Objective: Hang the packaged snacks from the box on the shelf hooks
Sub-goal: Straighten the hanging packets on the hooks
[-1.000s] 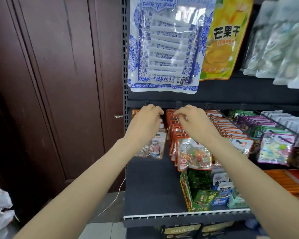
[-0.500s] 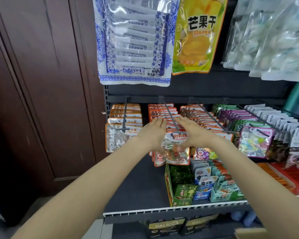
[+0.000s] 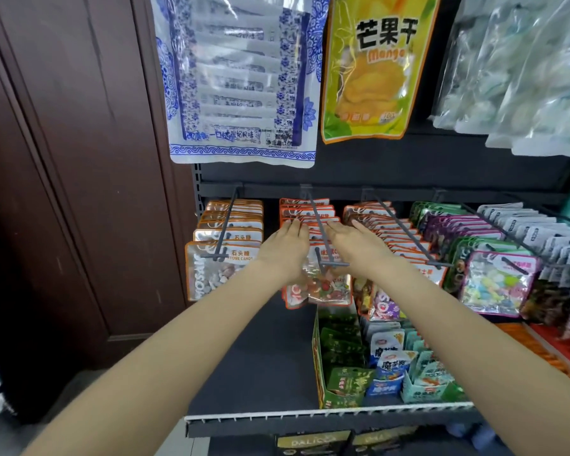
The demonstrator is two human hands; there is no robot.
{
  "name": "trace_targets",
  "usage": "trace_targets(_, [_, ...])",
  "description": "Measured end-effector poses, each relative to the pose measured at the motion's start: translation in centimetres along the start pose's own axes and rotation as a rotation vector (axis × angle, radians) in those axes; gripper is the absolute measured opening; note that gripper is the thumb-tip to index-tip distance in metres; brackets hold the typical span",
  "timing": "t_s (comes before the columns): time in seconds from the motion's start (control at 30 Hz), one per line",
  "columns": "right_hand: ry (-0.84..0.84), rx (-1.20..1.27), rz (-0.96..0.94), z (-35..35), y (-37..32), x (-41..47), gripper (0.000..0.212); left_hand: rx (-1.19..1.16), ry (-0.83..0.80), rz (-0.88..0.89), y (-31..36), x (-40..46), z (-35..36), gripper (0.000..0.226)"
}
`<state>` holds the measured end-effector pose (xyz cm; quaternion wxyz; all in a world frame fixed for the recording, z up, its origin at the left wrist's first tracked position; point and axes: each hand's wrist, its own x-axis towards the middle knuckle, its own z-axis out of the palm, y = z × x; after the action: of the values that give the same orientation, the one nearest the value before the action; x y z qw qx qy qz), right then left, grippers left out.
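Orange-edged candy packs [image 3: 305, 213] are hanging in a row on the middle hook [image 3: 320, 230], and both hands are reaching in over them. The left hand [image 3: 285, 250] is lying to the hook's left, the right hand [image 3: 356, 245] to its right, fingers stretched forward and resting on the pack tops; neither is curling round anything. The front pack [image 3: 326, 287] (clear window, red and green sweets) is dangling below the wrists at the hook's tip. The box [image 3: 343, 370] of green and blue packets is sitting on the shelf [image 3: 250, 373] beneath.
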<state>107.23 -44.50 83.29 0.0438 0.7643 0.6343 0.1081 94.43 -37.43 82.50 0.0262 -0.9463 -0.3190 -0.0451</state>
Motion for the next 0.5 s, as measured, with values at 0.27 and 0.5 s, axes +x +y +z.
trace_targets(0.27, [-0.018, 0.501, 0.043, -3.0, 1.8, 0.3, 0.05, -0.439, 0.119, -0.126, -1.0, 2.2, -2.3, 0.035])
trace_targets(0.5, [0.019, 0.391, 0.086, -1.2, 1.8, 4.7, 0.05, -0.3, 0.014, -0.193, -1.8, 6.4, -1.9, 0.044])
